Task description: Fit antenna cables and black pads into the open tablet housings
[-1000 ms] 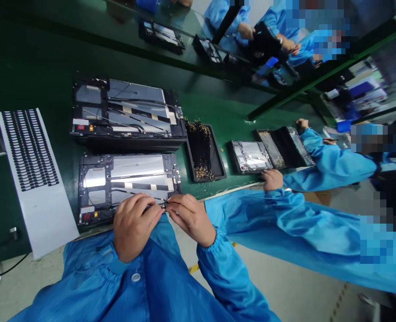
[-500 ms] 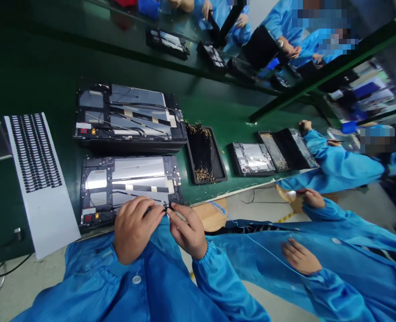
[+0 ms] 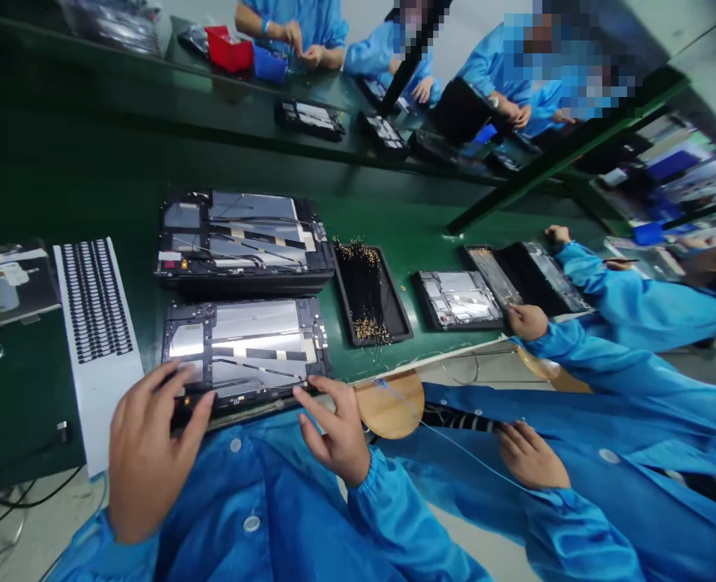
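An opened tablet-like device (image 3: 261, 372) lies at the bench's front edge, with silver panels, a black frame and thin dark cables inside. My left hand (image 3: 145, 453) is over its left front corner, thumb and fingers spread, holding nothing I can see. At the right front corner is my right hand (image 3: 337, 428); its fingers are apart and the fingertips touch or nearly touch the frame. Behind lies a stack of similar devices (image 3: 254, 222). Right of them, a black tray (image 3: 399, 311) holds many thin black cables with gold-coloured ends.
A white sheet (image 3: 100, 404) with rows of black-and-white strips lies left, beside a dark panel (image 3: 27, 291) with tape. To the right, a co-worker's hand (image 3: 528, 322) is near another opened device (image 3: 460, 297). A wooden stool (image 3: 394, 404) stands below the bench edge.
My left hand has moved left from the device's right front corner to its left one, and its fingers have spread. My right fingers have opened from a pinch. The view has shifted slightly.
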Demonstrator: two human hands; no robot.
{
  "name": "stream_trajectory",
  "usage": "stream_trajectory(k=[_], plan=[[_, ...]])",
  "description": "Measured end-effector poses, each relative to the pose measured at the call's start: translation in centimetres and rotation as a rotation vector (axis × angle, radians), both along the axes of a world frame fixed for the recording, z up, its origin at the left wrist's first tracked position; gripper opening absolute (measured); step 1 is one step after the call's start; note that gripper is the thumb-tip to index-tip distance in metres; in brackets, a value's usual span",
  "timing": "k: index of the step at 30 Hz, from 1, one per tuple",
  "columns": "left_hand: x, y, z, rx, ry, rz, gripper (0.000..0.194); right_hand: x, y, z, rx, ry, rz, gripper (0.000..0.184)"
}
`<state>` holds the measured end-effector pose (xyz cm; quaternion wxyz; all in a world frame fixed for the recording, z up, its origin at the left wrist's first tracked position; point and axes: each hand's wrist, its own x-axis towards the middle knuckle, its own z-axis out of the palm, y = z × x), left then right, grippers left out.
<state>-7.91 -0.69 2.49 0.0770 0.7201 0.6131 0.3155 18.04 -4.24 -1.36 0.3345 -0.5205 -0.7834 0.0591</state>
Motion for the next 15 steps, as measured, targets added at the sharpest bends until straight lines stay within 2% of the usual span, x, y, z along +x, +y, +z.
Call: stream_trajectory(k=[3, 6, 9, 11, 13, 15], plan=[[-1.1, -0.7, -0.8, -0.095, -0.046, 0.076, 0.061, 0.0, -0.1, 0.3, -0.029, 0.077, 0.007, 0.056], [-1.3, -1.3, -2.2, -0.212, -0.181, 0.151, 0.069, 0.2, 0.7, 0.1, -0.082, 0.223, -0.136, 0.045], [-1.4, -1.2, -3.6, -0.293, -0.345, 0.221, 0.067, -0.1, 2.3, -1.3, -0.152, 0.364, -0.3, 0.049], [-1.3, -1.0, -4.2, -0.282, -0.424, 0.228, 0.062, -0.7, 3.2, -2.5, -0.213, 0.462, -0.318, 0.051], [-1.1, -1.1, -4.4, -0.273, -0.475, 0.235, 0.061, -1.2, 3.2, -3.5, -0.267, 0.562, -0.329, 0.052], [-0.9, -2.0, -4.0, -0.282, -0.498, 0.253, 0.06, -1.5, 2.3, -3.6, -0.306, 0.635, -0.356, 0.054]])
